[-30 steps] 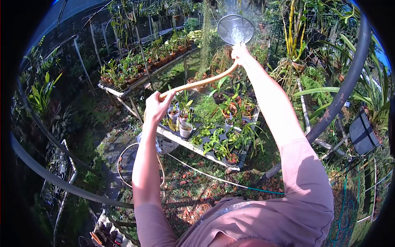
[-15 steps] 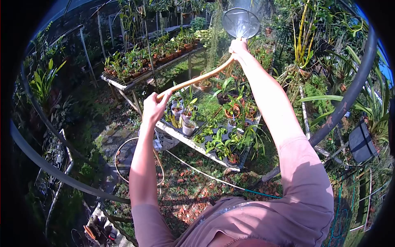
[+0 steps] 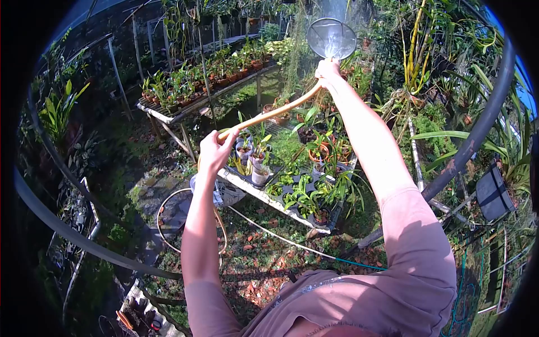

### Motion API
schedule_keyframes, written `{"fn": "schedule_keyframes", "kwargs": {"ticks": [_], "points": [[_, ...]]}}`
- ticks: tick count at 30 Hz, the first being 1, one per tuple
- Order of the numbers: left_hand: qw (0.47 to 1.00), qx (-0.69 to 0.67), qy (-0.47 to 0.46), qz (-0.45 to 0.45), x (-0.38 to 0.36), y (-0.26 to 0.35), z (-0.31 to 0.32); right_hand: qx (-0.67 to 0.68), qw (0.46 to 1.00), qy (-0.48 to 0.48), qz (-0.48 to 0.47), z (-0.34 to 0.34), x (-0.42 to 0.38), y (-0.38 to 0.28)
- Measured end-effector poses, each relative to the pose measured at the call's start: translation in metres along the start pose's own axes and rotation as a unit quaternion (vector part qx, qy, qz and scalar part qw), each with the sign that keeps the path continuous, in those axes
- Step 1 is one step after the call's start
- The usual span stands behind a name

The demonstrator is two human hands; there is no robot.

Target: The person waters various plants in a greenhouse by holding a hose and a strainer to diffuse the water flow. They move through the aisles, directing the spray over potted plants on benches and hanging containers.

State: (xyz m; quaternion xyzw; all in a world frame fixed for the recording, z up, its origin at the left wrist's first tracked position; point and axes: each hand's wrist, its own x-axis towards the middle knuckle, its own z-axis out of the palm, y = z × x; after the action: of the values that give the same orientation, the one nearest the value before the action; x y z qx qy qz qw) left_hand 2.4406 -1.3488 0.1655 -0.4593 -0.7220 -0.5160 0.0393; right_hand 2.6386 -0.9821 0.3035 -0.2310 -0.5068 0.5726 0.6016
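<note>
A yellow-tan garden hose [image 3: 275, 112] runs between my two hands. My right hand [image 3: 328, 71], stretched far forward, is closed round the hose near its outlet end. Water sprays from there against a round, see-through disc with a dark rim [image 3: 332, 39], which looks like fine mesh; how it is fixed is hidden. Nearer my body, my left hand [image 3: 216, 150] grips the hose further back. Below the hose stands a bench [image 3: 269, 203] with potted plants [image 3: 306, 196] and a pale pot [image 3: 260, 176].
Another bench [image 3: 168, 119] at the back left carries several rows of potted plants. A thick dark pipe [image 3: 477, 135] curves along the right. Hose loops [image 3: 168, 241] and a thin white hose [image 3: 269, 230] lie on the ground. A dark container [image 3: 494, 194] stands at right.
Both hands, the hose and the round disc sit slightly lower and further right in view. Water keeps spraying at the disc.
</note>
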Motion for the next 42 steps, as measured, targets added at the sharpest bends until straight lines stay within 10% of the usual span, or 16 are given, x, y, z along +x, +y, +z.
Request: {"fn": "schedule_keyframes", "kwargs": {"ticks": [23, 42], "points": [[0.998, 0.053, 0.017, 0.005, -0.034, 0.051, -0.011, -0.095, 0.990, -0.036, -0.101, 0.010, -0.035, -0.068], [0.996, 0.086, 0.004, -0.023, -0.171, 0.100, 0.047, -0.011, 0.994, -0.085, 0.061, -0.128, -0.089, -0.031]]}}
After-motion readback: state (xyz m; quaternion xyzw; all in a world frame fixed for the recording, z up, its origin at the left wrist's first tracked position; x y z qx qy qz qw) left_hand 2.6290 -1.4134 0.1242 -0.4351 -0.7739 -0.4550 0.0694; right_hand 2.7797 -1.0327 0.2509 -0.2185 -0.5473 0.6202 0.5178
